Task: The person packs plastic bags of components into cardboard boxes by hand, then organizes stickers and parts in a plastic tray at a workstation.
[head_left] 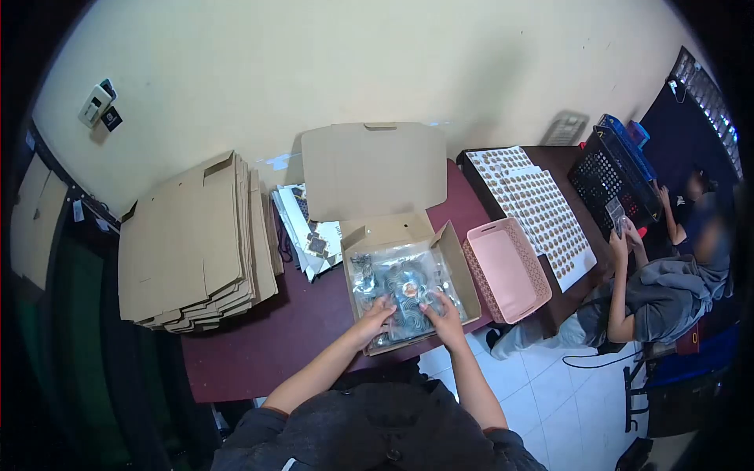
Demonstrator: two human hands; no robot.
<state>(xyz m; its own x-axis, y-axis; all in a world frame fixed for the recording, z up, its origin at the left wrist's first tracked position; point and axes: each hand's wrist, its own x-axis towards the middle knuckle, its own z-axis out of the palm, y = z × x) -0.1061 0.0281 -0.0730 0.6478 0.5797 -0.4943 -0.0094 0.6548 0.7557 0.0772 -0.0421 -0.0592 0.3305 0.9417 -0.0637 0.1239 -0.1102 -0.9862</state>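
An open cardboard box (463, 276) stands on the dark red table in front of me, its lid (374, 174) raised against the wall. Inside it lie clear plastic bags with grey, coiled contents that I cannot make out exactly. My left hand (375, 322) grips the near left side of the top plastic bag (408, 271), thumb on top. On the bag's near right side, my right hand (444, 320) holds it the same way. A round brown-and-white sticker shows at the bag's middle. My fingers under the bag are hidden.
Left stands a stack of flattened cardboard boxes (184, 243), with printed papers (320, 242) beside it. Right are a pink plastic basket (509, 271), sheets of round stickers (546, 212) and a black crate (609, 177). Another person (667, 294) sits at the right, holding a small item.
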